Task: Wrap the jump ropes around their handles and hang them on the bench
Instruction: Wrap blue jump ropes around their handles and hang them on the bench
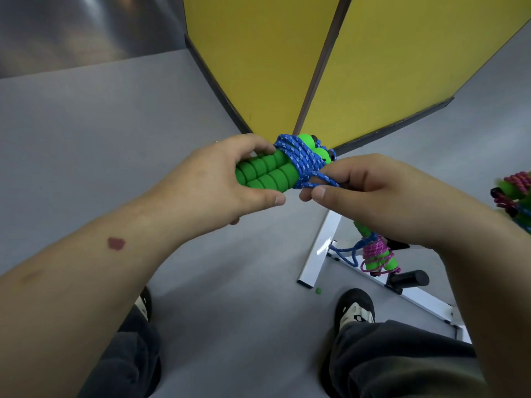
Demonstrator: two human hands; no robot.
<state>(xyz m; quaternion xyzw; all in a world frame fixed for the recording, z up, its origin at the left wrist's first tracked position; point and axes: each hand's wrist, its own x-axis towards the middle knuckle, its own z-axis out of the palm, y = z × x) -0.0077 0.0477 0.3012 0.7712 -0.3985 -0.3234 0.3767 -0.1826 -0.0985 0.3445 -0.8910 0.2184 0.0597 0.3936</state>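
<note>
Blue jump rope is nearly all coiled round its paired green handles, which my left hand grips in mid-air above the floor while my right hand pinches the last loose loop beside the coils; I judge the end needs tucking before hanging. Other wrapped ropes, including a pink rope bundle, seem already hung on the white worktop frame lower right, and more sit at the right edge. I see no containers.
</note>
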